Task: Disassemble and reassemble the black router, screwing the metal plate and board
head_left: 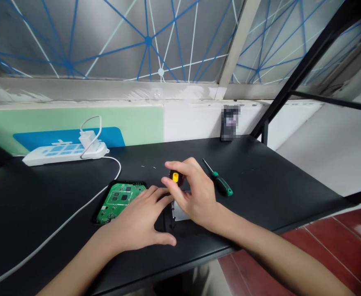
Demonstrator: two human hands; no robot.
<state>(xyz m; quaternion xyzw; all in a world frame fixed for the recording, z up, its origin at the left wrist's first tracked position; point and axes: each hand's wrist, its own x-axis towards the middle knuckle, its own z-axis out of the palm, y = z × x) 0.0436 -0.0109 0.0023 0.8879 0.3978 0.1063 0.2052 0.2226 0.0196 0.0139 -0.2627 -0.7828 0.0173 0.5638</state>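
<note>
At the far left, the power strip (pixel 64 153) sits apart from your work. Next to your left hand, the green circuit board (pixel 125 197) lies exposed in its black casing, so that part looks already opened. Your left hand (pixel 140 220) lies flat over the dark part at the centre, fingers spread and thumb well out. Beyond it, two tiny loose pieces, probably screws (pixel 142 166), suggest some fastening is undone. Your right hand (pixel 195 193) pinches a black-and-yellow screwdriver handle (pixel 175 177) between thumb and forefinger, above the grey plate (pixel 180 213); the tip is hidden, so the plate's fastening seems unfinished. Farther right, the green-handled screwdriver (pixel 220 183) lies unused on the tabletop (pixel 279 187).
</note>
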